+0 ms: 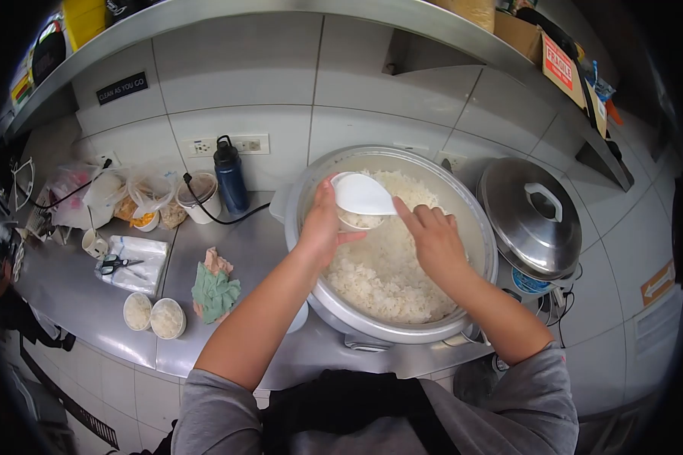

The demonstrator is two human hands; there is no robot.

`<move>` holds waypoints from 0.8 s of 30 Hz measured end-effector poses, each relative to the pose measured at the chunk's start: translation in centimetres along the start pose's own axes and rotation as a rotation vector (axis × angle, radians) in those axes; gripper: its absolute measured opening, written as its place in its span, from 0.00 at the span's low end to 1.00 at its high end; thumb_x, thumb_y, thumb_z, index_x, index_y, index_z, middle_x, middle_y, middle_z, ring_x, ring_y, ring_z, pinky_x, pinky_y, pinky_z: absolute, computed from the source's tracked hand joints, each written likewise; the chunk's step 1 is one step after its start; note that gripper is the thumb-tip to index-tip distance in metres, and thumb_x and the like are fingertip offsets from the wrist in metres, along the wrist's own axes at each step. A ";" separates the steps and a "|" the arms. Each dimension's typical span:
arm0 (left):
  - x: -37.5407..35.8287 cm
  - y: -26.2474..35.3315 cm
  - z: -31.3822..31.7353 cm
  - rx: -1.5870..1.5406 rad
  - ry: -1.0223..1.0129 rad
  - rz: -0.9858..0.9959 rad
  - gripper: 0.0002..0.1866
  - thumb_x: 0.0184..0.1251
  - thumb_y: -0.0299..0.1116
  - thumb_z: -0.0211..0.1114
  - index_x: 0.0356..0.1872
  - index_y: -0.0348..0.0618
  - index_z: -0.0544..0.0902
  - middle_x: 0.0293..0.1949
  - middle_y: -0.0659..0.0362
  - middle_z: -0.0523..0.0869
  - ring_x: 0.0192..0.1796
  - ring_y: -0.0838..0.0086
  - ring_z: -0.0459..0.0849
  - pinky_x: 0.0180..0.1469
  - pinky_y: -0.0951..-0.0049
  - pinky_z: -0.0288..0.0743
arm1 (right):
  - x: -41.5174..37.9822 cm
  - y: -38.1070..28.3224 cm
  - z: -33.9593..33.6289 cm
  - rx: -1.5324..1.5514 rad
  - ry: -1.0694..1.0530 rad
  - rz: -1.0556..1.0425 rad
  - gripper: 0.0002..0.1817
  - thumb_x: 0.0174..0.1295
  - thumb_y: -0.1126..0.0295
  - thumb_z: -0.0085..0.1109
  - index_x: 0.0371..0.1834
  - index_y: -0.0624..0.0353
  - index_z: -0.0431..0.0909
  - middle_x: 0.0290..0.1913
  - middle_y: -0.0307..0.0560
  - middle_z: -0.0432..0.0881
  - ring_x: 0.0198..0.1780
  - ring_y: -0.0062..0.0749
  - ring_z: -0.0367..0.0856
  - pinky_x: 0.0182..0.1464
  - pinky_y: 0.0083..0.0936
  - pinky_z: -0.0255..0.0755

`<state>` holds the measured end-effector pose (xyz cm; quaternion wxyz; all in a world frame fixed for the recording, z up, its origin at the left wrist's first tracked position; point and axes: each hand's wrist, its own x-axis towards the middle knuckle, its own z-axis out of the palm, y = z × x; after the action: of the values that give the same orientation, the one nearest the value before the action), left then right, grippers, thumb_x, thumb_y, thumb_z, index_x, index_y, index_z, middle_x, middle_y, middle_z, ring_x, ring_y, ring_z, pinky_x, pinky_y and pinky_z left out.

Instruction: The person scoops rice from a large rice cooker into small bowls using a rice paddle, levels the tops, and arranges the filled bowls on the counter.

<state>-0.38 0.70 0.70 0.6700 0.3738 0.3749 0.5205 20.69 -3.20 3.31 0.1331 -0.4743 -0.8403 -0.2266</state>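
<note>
A large round metal pot full of white rice stands on the steel counter. Over the rice, my left hand is wrapped round the left side of a small white cup with rice in it. My right hand grips a white rice paddle, whose flat blade lies across the top of the cup. To the left on the counter, two cups of rice stand side by side near the front edge.
A crumpled green cloth lies left of the pot. Behind it are a dark blue bottle, a white tub and plastic bags. Black scissors rest on clear plastic. Right of the pot is a metal lid; a shelf runs overhead.
</note>
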 end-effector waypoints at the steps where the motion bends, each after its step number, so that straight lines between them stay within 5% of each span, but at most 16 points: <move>1: -0.1 0.0 0.1 -0.003 0.005 0.005 0.27 0.80 0.56 0.28 0.73 0.61 0.56 0.72 0.56 0.61 0.70 0.60 0.67 0.54 0.54 0.83 | 0.3 0.3 -0.5 0.000 0.003 -0.007 0.36 0.54 0.80 0.53 0.70 0.44 0.70 0.45 0.43 0.76 0.44 0.37 0.74 0.46 0.37 0.64; 8: -0.1 0.0 0.4 0.044 -0.032 -0.020 0.27 0.81 0.55 0.28 0.73 0.62 0.56 0.72 0.55 0.60 0.71 0.60 0.65 0.56 0.54 0.82 | 1.2 2.3 -3.4 -0.139 0.137 -0.161 0.32 0.56 0.80 0.54 0.67 0.45 0.74 0.41 0.41 0.77 0.43 0.36 0.76 0.48 0.39 0.64; 11: -0.3 0.4 0.3 -0.001 -0.051 -0.003 0.26 0.81 0.55 0.28 0.74 0.63 0.56 0.72 0.55 0.60 0.70 0.60 0.67 0.55 0.54 0.82 | 1.6 3.9 -2.9 0.078 0.060 -0.029 0.33 0.54 0.81 0.55 0.65 0.42 0.75 0.42 0.40 0.77 0.45 0.34 0.75 0.48 0.36 0.64; 13: -0.4 0.4 0.3 -0.026 -0.065 0.009 0.26 0.81 0.55 0.28 0.74 0.64 0.56 0.72 0.56 0.61 0.70 0.61 0.68 0.54 0.55 0.82 | 2.6 4.8 -2.2 0.664 0.025 0.277 0.32 0.53 0.82 0.54 0.63 0.41 0.77 0.41 0.39 0.77 0.45 0.33 0.76 0.49 0.34 0.64; 14: -0.3 0.3 0.4 -0.018 -0.075 0.017 0.26 0.81 0.56 0.29 0.73 0.64 0.55 0.71 0.56 0.61 0.69 0.60 0.68 0.54 0.55 0.82 | 2.8 4.8 -2.1 0.577 -0.026 0.287 0.28 0.58 0.82 0.53 0.63 0.47 0.77 0.40 0.43 0.77 0.44 0.37 0.77 0.49 0.37 0.67; 15: -0.3 0.3 0.4 -0.009 -0.085 0.028 0.26 0.80 0.57 0.29 0.73 0.64 0.55 0.71 0.56 0.62 0.69 0.60 0.69 0.53 0.55 0.83 | 2.9 4.0 -2.3 0.581 -0.025 0.282 0.28 0.58 0.82 0.53 0.63 0.47 0.77 0.40 0.43 0.77 0.44 0.37 0.77 0.49 0.37 0.67; 17: -0.4 0.4 0.4 -0.054 -0.060 0.045 0.27 0.80 0.58 0.31 0.73 0.64 0.55 0.71 0.56 0.62 0.69 0.59 0.70 0.52 0.55 0.83 | 2.5 2.1 -2.5 0.046 0.031 0.015 0.24 0.63 0.80 0.52 0.63 0.50 0.76 0.39 0.47 0.77 0.43 0.41 0.78 0.47 0.38 0.69; 19: -0.5 0.2 0.3 -0.099 -0.020 0.064 0.27 0.80 0.59 0.32 0.73 0.63 0.55 0.71 0.56 0.62 0.69 0.59 0.70 0.51 0.54 0.83 | 2.4 2.1 -1.6 0.054 0.049 -0.025 0.21 0.66 0.78 0.51 0.62 0.50 0.76 0.40 0.49 0.77 0.41 0.42 0.77 0.45 0.39 0.70; 22: -0.8 0.3 0.5 -0.236 0.009 0.146 0.30 0.78 0.61 0.36 0.74 0.61 0.50 0.71 0.57 0.61 0.68 0.57 0.72 0.55 0.47 0.80 | 2.4 3.5 1.0 0.496 0.289 0.010 0.20 0.70 0.76 0.47 0.64 0.53 0.74 0.40 0.44 0.78 0.35 0.32 0.78 0.38 0.32 0.71; 24: -1.3 0.7 0.7 -0.270 0.044 0.159 0.30 0.78 0.61 0.36 0.74 0.61 0.49 0.71 0.57 0.61 0.68 0.57 0.71 0.56 0.47 0.80 | 1.3 2.6 -0.5 1.266 -0.327 0.731 0.22 0.69 0.78 0.45 0.67 0.58 0.69 0.37 0.42 0.74 0.30 0.25 0.75 0.33 0.26 0.72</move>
<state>-0.26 -0.51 1.82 0.6625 0.2973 0.2854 0.6255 22.23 -1.40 4.99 0.3210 -0.5836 -0.6079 0.4322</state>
